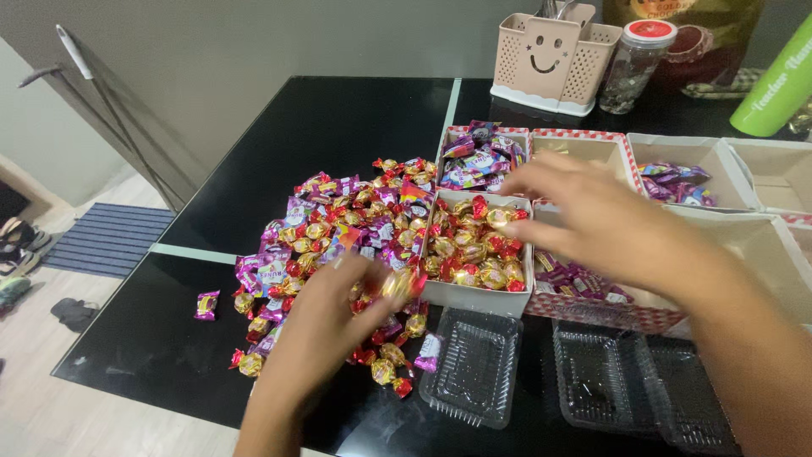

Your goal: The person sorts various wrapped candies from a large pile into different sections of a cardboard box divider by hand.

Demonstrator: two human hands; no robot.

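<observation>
A heap of wrapped candies [338, 233], gold with red ends and purple, lies on the black table [321, 127]. My left hand [334, 317] hovers over the heap's near edge, fingers pinched on a gold candy [397, 283]. A white box [474, 296] to the right holds gold candies. My right hand [592, 211] reaches leftward above the boxes with fingers spread, holding nothing visible. A box of purple candies [482, 156] sits behind.
More boxes [761, 178] stand at the right, some holding purple candies. Clear plastic trays [474, 364] lie along the near edge. A beige cutlery holder [550, 55], a jar [634, 63] and a green bottle [774, 85] stand at the back. One purple candy [206, 305] lies apart.
</observation>
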